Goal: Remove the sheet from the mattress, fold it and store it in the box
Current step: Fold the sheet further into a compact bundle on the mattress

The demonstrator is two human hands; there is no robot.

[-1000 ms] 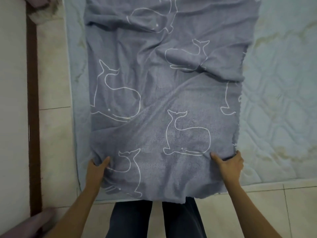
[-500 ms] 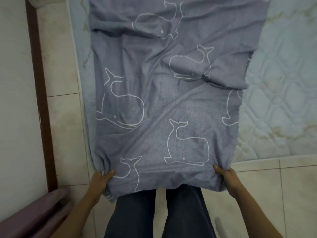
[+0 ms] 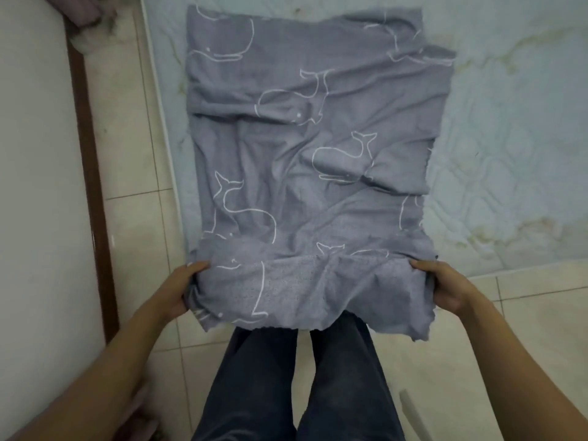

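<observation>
A grey-blue sheet (image 3: 305,173) with white whale outlines lies folded into a long strip on the pale quilted mattress (image 3: 509,154). Its near end is lifted off the mattress edge and hangs over my legs. My left hand (image 3: 178,288) grips the near left corner of the sheet, thumb on top. My right hand (image 3: 445,288) grips the near right corner the same way. The far end of the sheet lies wrinkled and flat on the mattress. No box is in view.
The mattress sits on a beige tiled floor (image 3: 133,173). A white wall with a dark brown skirting board (image 3: 89,173) runs along the left. Crumpled pinkish cloth (image 3: 89,14) lies at the top left. A pale object (image 3: 413,412) lies on the floor at the lower right.
Both hands have raised the near end of the sheet and pulled it back toward me, so it now folds up over the mattress edge. More of the far end has come into view.
</observation>
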